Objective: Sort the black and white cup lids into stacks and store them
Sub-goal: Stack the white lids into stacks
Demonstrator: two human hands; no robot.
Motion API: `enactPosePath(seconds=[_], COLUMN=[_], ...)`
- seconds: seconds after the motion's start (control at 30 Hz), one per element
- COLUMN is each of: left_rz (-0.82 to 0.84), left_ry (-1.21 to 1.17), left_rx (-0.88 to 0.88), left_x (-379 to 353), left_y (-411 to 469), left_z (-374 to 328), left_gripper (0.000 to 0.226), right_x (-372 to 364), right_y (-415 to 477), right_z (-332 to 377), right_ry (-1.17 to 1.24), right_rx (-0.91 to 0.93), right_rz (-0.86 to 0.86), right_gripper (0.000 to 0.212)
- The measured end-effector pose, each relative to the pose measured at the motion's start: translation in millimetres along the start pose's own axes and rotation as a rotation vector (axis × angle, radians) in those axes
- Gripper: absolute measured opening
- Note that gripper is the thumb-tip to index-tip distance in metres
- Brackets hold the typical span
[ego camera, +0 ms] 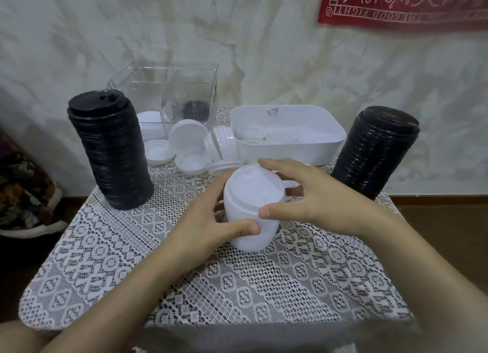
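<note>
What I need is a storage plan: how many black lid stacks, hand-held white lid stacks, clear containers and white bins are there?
Black lid stacks: 2
Hand-held white lid stack: 1
Clear container: 1
White bin: 1
Total: 5

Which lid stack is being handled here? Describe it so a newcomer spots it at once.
On the lace-covered table, in front of the white bin, a short white stack sits at the centre, gripped by the left hand and right hand. The tall left stack and tall right stack are black, and the other white lids lie loose behind it, untouched.
</note>
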State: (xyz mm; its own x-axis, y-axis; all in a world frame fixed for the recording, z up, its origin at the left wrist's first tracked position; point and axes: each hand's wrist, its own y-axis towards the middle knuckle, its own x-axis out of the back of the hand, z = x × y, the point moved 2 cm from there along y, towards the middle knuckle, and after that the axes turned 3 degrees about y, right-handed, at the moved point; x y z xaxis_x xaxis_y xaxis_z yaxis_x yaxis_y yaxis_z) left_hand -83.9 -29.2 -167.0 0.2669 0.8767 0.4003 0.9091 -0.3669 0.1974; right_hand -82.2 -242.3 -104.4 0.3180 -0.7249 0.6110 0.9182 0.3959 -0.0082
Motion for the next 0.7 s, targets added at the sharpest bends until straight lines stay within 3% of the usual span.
enactPosePath(seconds=[0.1,0.33,0.43,0.5,0.63,0.7], left_rz=[-0.01,-0.05,-0.025,-0.016,-0.021,-0.018], left_ry=[-0.006,0.014,-0.013,-0.006,0.005,-0.004], left_rx=[0.006,0.001,0.008,-0.009,-0.014,-0.007], left_x=[-0.1,-1.6,1.4,1.3,1.1,1.8], left_y=[-0.4,-0.3,-0.5,-0.7,-1.7,-2.2], left_z=[-0.8,-0.1,-1.5,-3.5,-5.6,-6.1], left_gripper=[0.093,0.093,0.103,0.096,0.076,0.076], right_x=[-4.7,-9.5,-9.1,-4.9,12.7,17.6], right_y=[2.3,3.3,4.3,5.2,9.9,14.2], right_z=[-2.8,-8.6,-12.2,-14.1,-26.3,-37.4], right_ry=[0.058,-0.013,0.078,0.155,0.198,0.011], right_rx=[0.0,0.007,0.003,0.005,-0.039,-0.065], right_rz=[0.004,-0.141,-0.111,-0.074,-0.266,-0.374], right_gripper=[0.099,0.083,0.085,0.082,0.045,0.028])
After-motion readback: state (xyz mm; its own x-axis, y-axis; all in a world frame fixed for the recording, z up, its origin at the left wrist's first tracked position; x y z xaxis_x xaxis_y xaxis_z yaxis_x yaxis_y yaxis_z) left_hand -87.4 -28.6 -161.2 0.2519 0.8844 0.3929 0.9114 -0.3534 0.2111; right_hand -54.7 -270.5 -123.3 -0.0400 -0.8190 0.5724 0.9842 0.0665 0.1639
